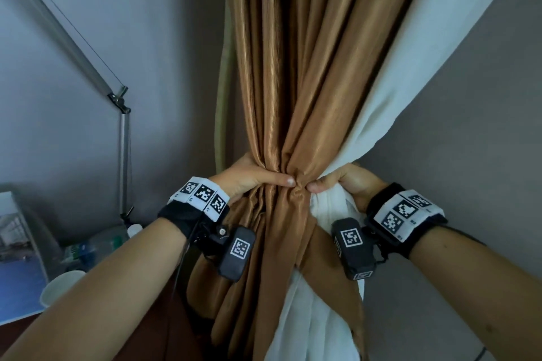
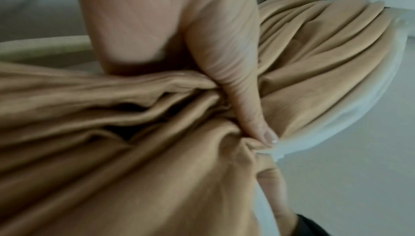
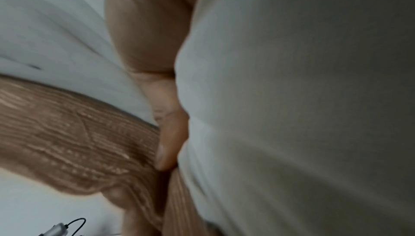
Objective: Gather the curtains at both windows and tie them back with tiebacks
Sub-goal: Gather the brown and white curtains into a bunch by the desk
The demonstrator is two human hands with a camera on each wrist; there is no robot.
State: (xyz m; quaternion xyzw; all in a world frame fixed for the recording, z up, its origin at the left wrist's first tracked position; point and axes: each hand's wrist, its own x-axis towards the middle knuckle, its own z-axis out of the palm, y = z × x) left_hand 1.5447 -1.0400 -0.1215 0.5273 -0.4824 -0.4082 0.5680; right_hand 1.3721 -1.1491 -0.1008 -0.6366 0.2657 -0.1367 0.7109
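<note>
From the head camera, the left hand [image 1: 249,177] wraps the brown curtain [image 1: 308,67] at its pinched waist, dead centre, while the right hand [image 1: 343,180] grips the white sheer [image 1: 410,73] at three o'clock; a lamp arm [image 1: 124,138] and a paper cup [image 1: 60,284] stand at eight o'clock. The left wrist view shows soft, slippery-looking folds under the thumb [image 2: 247,108], best held at that waist. In the right wrist view the sheer blocks most of the frame, and no tieback is visible.

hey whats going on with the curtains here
A person is bunching a window's curtains at waist height. The left hand grips the brown curtain, while the right hand grips the white sheer curtain beside it. Both layers are squeezed into one bundle. No tieback is visible yet.
</note>
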